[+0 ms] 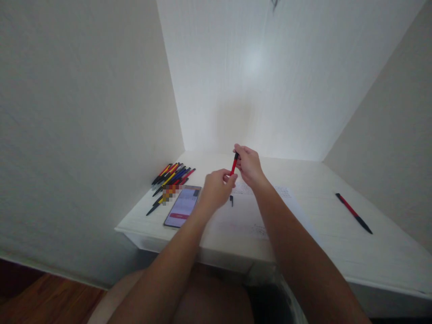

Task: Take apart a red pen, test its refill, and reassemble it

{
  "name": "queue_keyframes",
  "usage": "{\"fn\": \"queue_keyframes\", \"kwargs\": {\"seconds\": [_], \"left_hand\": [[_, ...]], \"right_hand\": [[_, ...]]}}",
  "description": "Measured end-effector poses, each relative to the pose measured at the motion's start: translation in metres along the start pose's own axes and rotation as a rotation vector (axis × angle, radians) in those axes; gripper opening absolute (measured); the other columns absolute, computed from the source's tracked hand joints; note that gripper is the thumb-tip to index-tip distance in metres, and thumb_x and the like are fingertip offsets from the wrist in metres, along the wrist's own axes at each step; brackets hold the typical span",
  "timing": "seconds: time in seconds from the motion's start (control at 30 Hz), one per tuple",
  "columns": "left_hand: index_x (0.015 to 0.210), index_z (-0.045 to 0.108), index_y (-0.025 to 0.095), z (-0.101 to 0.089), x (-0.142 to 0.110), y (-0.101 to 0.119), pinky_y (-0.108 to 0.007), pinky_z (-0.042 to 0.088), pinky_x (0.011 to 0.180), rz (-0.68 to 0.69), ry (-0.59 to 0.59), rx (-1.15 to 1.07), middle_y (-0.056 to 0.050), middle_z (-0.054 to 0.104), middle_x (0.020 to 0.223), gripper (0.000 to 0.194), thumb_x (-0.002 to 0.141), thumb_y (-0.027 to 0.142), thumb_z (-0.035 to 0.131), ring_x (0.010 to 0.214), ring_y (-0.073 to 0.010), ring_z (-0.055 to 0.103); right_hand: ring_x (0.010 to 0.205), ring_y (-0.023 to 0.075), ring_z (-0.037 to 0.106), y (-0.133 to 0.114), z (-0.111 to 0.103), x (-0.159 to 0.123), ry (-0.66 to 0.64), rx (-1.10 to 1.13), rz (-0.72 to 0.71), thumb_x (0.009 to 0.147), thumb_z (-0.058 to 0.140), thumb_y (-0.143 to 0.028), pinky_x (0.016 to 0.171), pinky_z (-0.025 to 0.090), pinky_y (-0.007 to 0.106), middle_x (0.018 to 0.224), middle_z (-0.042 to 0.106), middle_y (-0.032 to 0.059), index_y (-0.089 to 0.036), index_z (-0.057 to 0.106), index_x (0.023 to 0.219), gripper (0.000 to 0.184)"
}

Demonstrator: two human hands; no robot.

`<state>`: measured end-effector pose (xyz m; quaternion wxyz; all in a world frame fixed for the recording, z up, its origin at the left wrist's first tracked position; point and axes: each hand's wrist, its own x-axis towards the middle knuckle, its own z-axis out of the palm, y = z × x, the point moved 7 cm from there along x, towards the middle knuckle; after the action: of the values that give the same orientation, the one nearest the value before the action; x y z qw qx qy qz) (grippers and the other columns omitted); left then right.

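Both my hands hold one red pen (234,164) above the white desk (337,252). My right hand (249,164) pinches its upper, black end. My left hand (216,188) is closed round its lower end, fingers curled. A small dark piece (231,200) lies on the sheet of paper (259,211) just below my left hand. I cannot tell what that piece is.
A pile of several coloured pens (171,179) lies at the desk's left side, next to a phone (182,206) with a lit screen. Another red and black pen (353,213) lies alone at the right. Walls close the desk in on three sides.
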<state>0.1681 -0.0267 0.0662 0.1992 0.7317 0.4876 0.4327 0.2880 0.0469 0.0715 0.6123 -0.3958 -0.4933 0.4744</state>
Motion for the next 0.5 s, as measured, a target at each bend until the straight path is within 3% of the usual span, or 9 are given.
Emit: {"fn": "queue_keyframes", "kwargs": {"seconds": [0.1, 0.2, 0.3, 0.5], "left_hand": [[0.082, 0.067, 0.015, 0.025, -0.014, 0.004, -0.03, 0.049, 0.067, -0.063, 0.007, -0.094, -0.005, 0.071, 0.072, 0.021, 0.092, 0.031, 0.057, 0.064, -0.0173, 0.066], [0.087, 0.062, 0.015, 0.044, -0.03, -0.004, -0.026, 0.047, 0.046, -0.235, -0.082, -0.351, -0.005, 0.071, 0.076, 0.022, 0.093, 0.035, 0.057, 0.046, -0.0124, 0.059], [0.085, 0.06, 0.013, 0.055, -0.039, -0.013, -0.024, 0.046, 0.038, -0.379, -0.159, -0.53, -0.005, 0.068, 0.074, 0.019, 0.09, 0.031, 0.062, 0.043, -0.0117, 0.058], [0.079, 0.061, 0.01, 0.066, -0.044, -0.019, -0.025, 0.052, 0.044, -0.515, -0.266, -0.697, -0.005, 0.065, 0.064, 0.018, 0.094, 0.019, 0.057, 0.042, -0.0113, 0.058]], "right_hand": [[0.044, 0.0069, 0.032, -0.003, -0.009, -0.006, -0.032, -0.112, -0.005, 0.077, 0.069, -0.051, 0.042, 0.022, 0.023, 0.051, 0.039, -0.0069, -0.019, 0.057, 0.07, 0.035], [0.041, 0.0063, 0.027, 0.007, -0.013, -0.016, -0.175, -0.251, 0.09, 0.082, 0.065, -0.049, 0.042, 0.016, 0.025, 0.048, 0.036, -0.007, -0.017, 0.06, 0.069, 0.035], [0.041, 0.0065, 0.023, 0.022, -0.018, -0.028, -0.311, -0.25, 0.184, 0.085, 0.062, -0.052, 0.043, 0.011, 0.026, 0.047, 0.033, -0.0075, -0.017, 0.058, 0.067, 0.039], [0.043, 0.0072, 0.02, 0.036, -0.029, -0.04, -0.237, -0.087, 0.178, 0.087, 0.06, -0.048, 0.045, 0.012, 0.027, 0.047, 0.028, -0.0087, -0.019, 0.055, 0.067, 0.035]]}}
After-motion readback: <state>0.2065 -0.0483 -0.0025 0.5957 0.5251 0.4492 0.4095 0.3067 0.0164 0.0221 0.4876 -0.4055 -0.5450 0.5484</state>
